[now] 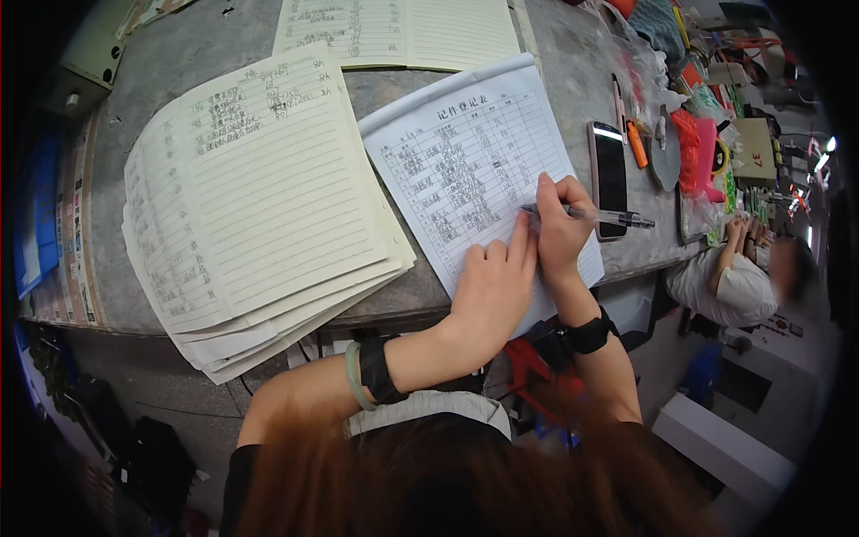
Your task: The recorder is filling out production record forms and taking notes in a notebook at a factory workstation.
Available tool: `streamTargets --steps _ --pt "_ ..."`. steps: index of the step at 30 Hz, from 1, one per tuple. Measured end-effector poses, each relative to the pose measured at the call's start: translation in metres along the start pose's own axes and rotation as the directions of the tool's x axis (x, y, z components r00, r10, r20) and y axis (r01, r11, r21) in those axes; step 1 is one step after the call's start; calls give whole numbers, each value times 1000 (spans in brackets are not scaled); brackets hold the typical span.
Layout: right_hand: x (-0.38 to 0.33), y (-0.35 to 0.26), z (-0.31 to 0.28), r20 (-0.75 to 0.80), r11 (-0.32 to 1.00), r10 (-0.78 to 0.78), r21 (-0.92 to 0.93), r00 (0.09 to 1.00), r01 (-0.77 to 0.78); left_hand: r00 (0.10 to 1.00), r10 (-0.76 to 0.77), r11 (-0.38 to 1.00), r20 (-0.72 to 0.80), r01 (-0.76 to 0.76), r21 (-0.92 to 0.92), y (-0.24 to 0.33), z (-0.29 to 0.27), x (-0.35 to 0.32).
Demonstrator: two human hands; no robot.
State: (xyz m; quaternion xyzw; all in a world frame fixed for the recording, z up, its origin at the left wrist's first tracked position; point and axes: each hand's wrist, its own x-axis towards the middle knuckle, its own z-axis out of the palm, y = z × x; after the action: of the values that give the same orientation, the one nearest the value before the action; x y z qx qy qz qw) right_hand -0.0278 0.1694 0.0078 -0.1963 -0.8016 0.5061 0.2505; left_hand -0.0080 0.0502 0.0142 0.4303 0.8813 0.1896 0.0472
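My right hand is closed around a clear-barrelled pen, its tip resting at a handwritten line on a white printed form pad. Flat on the same pad lies my left hand, fingers stretched toward the pen tip. The pad sits at an angle, its table partly filled with handwriting. To its left, a thick stack of lined, handwritten notebook pages reaches over the table's front edge. My hands cover part of the pad's lower half.
Another open lined notebook lies at the back of the grey table. Right of the pad are a dark phone and an orange marker. Plastic bags and red items crowd the far right, where another person sits.
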Motion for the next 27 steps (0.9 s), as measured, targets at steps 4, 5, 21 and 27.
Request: streamTargets --steps 4,5,21,27 --pt "1 0 5 19 995 -88 -46 996 89 999 9 1000 38 -9 -6 -2 -2 1" --pt "-1 2 5 23 996 -82 -42 996 83 999 4 1000 44 -4 -4 -2 -1 0" --pt "1 4 3 -23 998 -41 -38 999 40 999 17 1000 29 -17 -1 -1 -1 0" --pt "1 4 2 -12 998 -39 -52 999 38 1000 17 1000 25 -17 14 -2 -3 0"
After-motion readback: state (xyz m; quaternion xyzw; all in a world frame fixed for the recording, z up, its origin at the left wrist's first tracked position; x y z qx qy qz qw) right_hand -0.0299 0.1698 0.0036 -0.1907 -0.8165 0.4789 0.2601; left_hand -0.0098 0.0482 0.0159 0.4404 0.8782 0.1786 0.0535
